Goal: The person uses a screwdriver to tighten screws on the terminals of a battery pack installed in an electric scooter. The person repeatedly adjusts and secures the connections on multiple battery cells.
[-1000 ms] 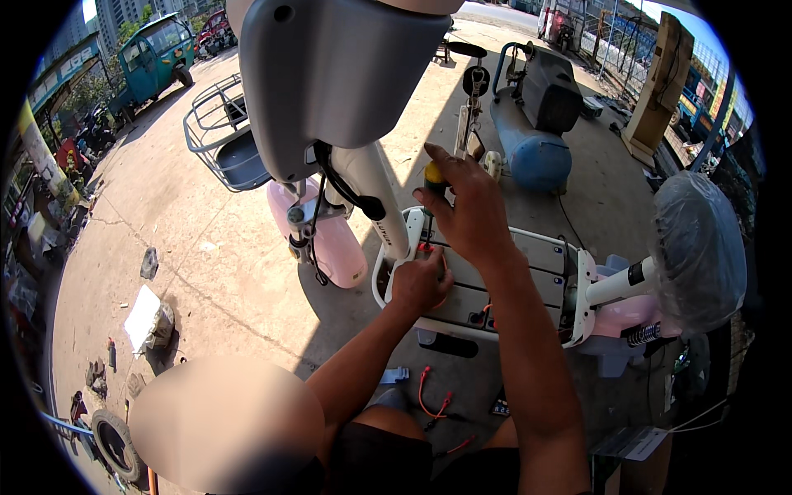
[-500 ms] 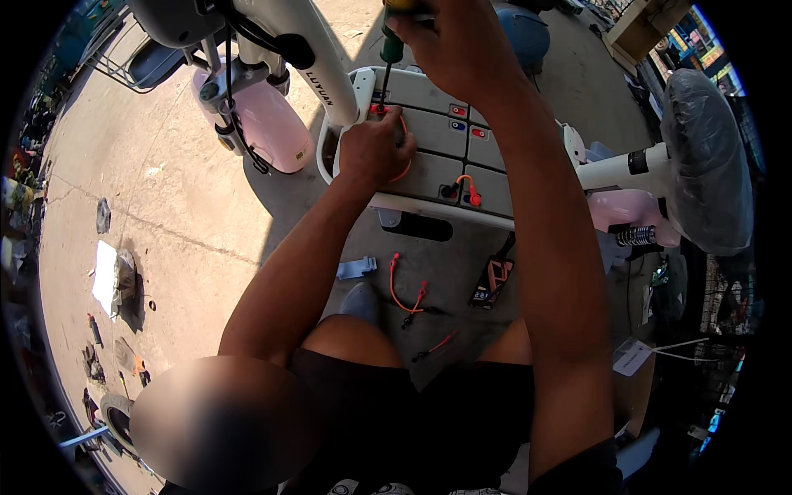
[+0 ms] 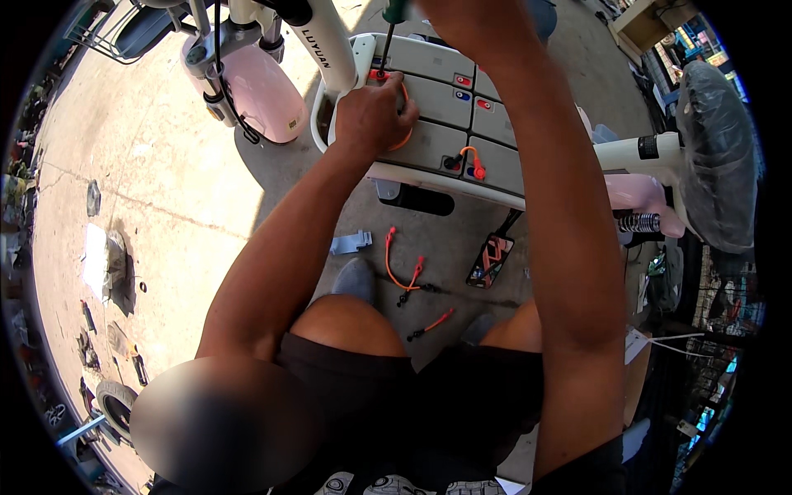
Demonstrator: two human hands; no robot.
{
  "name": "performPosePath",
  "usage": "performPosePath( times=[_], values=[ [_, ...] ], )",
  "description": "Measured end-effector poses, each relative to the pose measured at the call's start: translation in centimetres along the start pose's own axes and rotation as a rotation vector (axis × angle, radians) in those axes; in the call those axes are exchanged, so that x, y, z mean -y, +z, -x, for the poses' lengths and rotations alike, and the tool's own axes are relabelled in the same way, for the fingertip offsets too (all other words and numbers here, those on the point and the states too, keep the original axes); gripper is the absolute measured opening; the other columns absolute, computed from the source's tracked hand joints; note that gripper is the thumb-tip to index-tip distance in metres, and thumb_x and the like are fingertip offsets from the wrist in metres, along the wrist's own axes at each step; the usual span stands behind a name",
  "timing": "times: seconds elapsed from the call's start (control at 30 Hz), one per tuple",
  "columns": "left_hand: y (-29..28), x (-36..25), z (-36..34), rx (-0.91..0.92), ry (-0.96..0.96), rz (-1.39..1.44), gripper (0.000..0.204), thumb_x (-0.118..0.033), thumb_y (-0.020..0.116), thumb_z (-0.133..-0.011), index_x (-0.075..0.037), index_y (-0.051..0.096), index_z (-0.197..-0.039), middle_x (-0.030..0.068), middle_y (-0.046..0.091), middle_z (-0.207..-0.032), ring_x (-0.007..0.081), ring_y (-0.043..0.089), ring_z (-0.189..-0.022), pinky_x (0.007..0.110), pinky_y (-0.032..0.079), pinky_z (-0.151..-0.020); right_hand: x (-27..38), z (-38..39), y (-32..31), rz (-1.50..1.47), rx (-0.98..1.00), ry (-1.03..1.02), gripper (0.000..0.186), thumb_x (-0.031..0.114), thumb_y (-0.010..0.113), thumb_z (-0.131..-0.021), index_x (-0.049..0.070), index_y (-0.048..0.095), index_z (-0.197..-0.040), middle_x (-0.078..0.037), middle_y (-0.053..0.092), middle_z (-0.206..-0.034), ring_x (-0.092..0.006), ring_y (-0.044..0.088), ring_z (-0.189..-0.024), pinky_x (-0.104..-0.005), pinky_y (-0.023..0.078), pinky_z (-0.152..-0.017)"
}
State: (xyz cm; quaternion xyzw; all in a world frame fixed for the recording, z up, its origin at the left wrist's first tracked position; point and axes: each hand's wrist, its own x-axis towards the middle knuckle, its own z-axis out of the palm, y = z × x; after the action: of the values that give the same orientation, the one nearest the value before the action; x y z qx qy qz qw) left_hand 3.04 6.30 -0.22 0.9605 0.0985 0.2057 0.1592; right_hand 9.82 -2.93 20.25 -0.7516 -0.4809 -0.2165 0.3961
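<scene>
A screwdriver (image 3: 396, 11) with a green handle stands nearly upright, its tip at a red terminal on one of the grey batteries (image 3: 437, 103). My right hand (image 3: 483, 29) grips it at the upper edge, which cuts off the fingers and handle top. Close by the tip, my left hand (image 3: 373, 117) is closed with its fingertips at the terminal, pinching the end of an orange cable (image 3: 407, 107) that loops beside the knuckles. Another short orange cable (image 3: 469, 155) with black and red ends bridges two nearer batteries. The batteries fill the white frame (image 3: 445, 183) of a scooter.
On the ground before me lie loose orange cables (image 3: 404, 276), a grey bracket (image 3: 352, 242) and a black device with a screen (image 3: 490, 262). The scooter's pink fender (image 3: 264, 103) is at left, its plastic-wrapped seat (image 3: 718, 157) at right. A tire (image 3: 115, 400) lies at lower left.
The scooter and batteries sit higher in the picture, and more of the screwdriver handle is cut off above. My left hand remains at the same terminal, the screwdriver tip beside it.
</scene>
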Motion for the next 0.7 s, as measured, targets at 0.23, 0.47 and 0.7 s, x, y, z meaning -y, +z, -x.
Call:
performPosePath(
  times=[0.23,0.47,0.7],
  values=[
    [-0.3,-0.9,-0.2,0.014,0.009,0.044,0.056,-0.038,0.064,-0.087,-0.006,0.066,-0.133,0.0176,0.073,-0.078,0.0336,0.073,-0.070,0.045,0.059,-0.067,-1.7,1.9,0.9,-0.039,-0.045,-0.034,0.050,0.011,0.073,-0.086,0.004,0.063,-0.135,-0.026,0.070,-0.111,-0.0407,0.071,-0.095,-0.0445,0.057,-0.085],
    [-0.7,-0.3,0.0,0.013,0.008,0.068,0.045,-0.036,0.067,-0.087,-0.008,0.064,-0.122,0.0170,0.069,-0.071,0.0357,0.070,-0.065,0.047,0.057,-0.062,-0.3,1.7,1.0,-0.006,-0.043,0.009,0.054,0.008,0.073,-0.088,0.010,0.060,-0.141,-0.019,0.067,-0.116,-0.0341,0.069,-0.099,-0.0405,0.056,-0.086],
    [-0.8,-0.3,0.1,0.053,0.004,0.044,0.056,-0.038,0.064,-0.088,-0.007,0.063,-0.135,0.0185,0.071,-0.074,0.0361,0.071,-0.066,0.047,0.058,-0.066,0.3,1.8,-0.1,-0.041,0.068,0.143,0.058,0.002,0.071,-0.086,0.007,0.058,-0.142,-0.020,0.066,-0.120,-0.0354,0.068,-0.103,-0.0406,0.055,-0.090]
  ],
)
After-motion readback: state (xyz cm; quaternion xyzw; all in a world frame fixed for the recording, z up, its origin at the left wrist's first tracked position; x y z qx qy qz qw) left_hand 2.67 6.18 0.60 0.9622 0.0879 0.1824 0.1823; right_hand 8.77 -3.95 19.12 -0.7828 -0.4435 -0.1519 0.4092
